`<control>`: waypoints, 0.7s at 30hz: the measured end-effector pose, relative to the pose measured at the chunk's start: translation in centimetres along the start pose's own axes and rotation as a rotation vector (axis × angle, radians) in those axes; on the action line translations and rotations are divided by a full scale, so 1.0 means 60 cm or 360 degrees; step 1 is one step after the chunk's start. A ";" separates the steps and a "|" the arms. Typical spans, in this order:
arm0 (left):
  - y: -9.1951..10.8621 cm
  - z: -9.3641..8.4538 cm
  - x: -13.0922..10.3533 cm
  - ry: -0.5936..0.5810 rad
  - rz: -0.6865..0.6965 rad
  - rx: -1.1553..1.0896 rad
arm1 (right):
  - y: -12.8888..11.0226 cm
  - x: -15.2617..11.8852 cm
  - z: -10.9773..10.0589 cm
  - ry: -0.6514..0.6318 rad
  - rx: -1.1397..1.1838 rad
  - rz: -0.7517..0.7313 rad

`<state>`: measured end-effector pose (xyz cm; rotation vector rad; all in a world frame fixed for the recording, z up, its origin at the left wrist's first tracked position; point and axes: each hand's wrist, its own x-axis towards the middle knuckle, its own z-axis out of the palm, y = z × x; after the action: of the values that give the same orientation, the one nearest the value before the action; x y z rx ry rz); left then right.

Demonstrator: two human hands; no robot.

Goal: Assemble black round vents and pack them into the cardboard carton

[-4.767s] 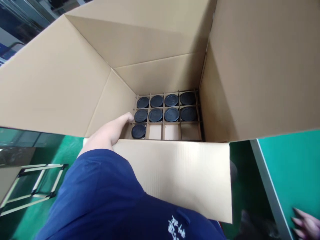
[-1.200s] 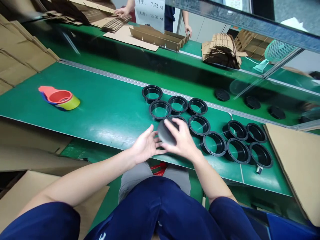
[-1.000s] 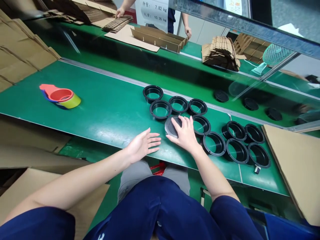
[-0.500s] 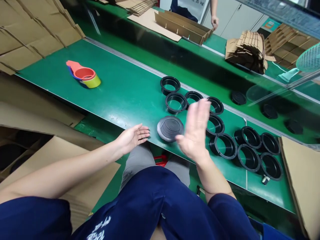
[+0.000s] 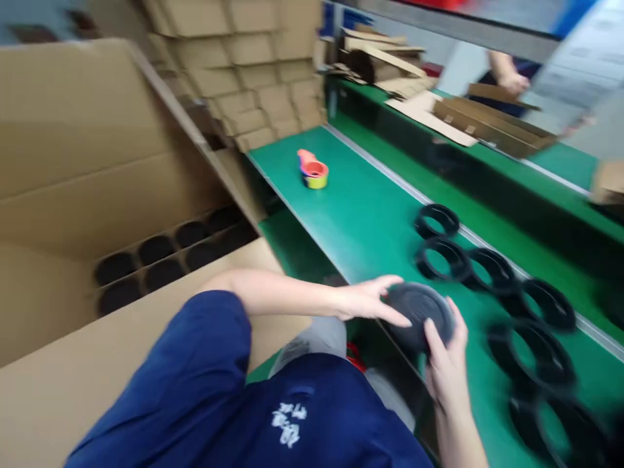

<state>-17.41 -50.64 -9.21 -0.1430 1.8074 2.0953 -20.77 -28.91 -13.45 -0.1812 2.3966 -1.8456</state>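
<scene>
1. Nearest me is the worker's navy top (image 5: pixel 287 422), with white lettering on it.
2. The right hand (image 5: pixel 447 351) grips a black disc (image 5: pixel 420 311) by its right side, thumb laid on the upper face and fingers curled at the rim.
3. The left hand (image 5: pixel 369 301) holds the disc's left side, its thumb over the face. I can't tell how far its fingers reach underneath.
4. So the disc sits between both hands, by the bench's near edge; blur hides whether it touches the surface. I'd say the handling goes best with pressure shared evenly on opposite sides, the disc level, and fingers spread under the rim rather than pressing the face. A one-sided hold could let it tip past that edge.
5. On the left stands an open carton (image 5: pixel 92 175), its round black tops (image 5: pixel 156 248) in divided cells. I judge its raised walls and near flap worth giving the elbow room.
6. On the right, black rings (image 5: pixel 560 316) lie on the green bench (image 5: pixel 341 211), close enough that a loose right elbow might nudge them.
7. Farther along sits a red-and-yellow piece (image 5: pixel 317 181), with stacked cardboard (image 5: pixel 258 97) beyond.
8. Far right, a co-worker's hand (image 5: pixel 515 83) is at some cardboard strips (image 5: pixel 497 123).
</scene>
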 end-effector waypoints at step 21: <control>0.080 -0.277 -0.588 0.2131 0.0083 0.0216 | -0.136 -0.028 0.273 -0.1630 0.0272 -0.0008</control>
<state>11.02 -74.71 3.39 -1.8109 2.5371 1.9643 -16.28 -46.32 -9.71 -0.8622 1.5127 -1.4005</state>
